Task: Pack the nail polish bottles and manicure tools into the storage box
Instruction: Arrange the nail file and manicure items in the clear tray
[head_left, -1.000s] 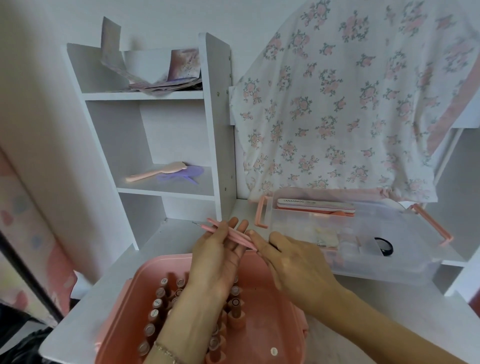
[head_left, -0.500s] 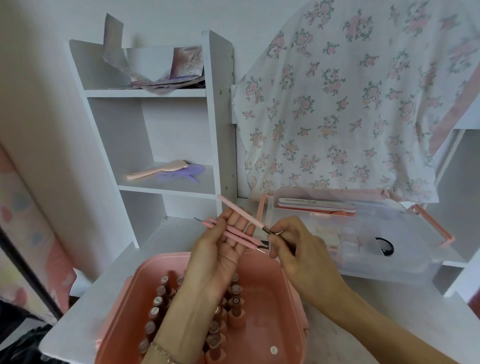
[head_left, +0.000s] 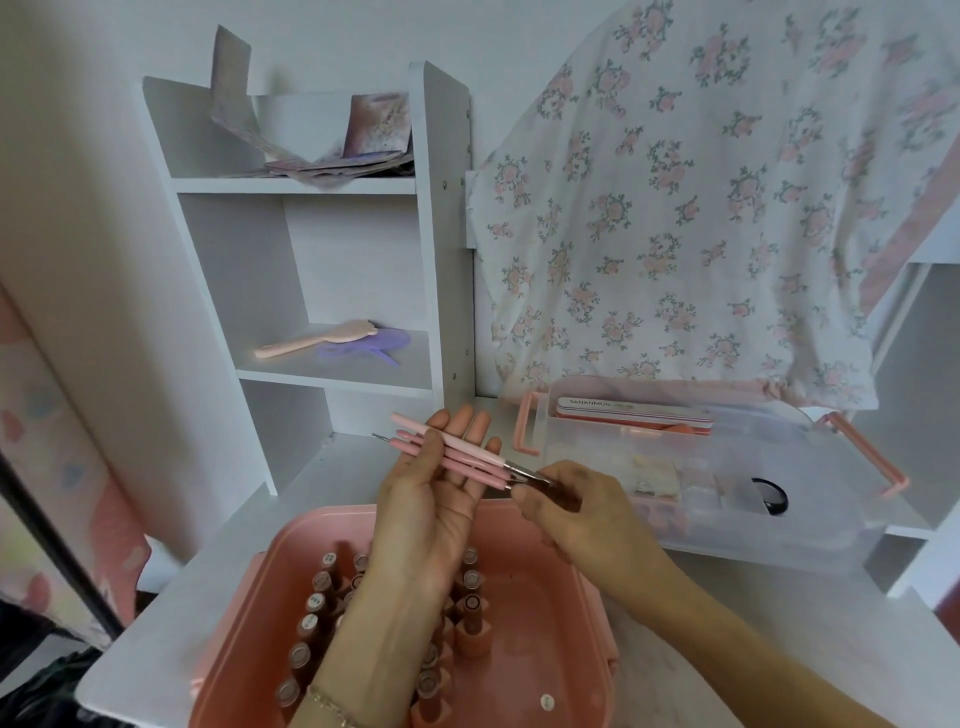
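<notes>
My left hand (head_left: 435, 493) is held palm up above the pink storage box (head_left: 561, 613), and several pink manicure tools (head_left: 457, 453) lie across its straight fingers. My right hand (head_left: 582, 514) pinches the metal tip of the topmost pink tool at the right end. Several nail polish bottles (head_left: 470, 608) stand upright in rows in the left half of the pink box; my left forearm hides some of them.
A clear tray with pink handles (head_left: 852, 499) sits to the right, with nail files (head_left: 634, 413) and small items in it. A white shelf unit (head_left: 332, 280) holds a pink brush (head_left: 311, 340) and a purple comb. A floral cloth (head_left: 701, 208) hangs behind.
My right hand has lowered the pink tool it held tilted up, and that tool now lies flat on the others across my left fingers.
</notes>
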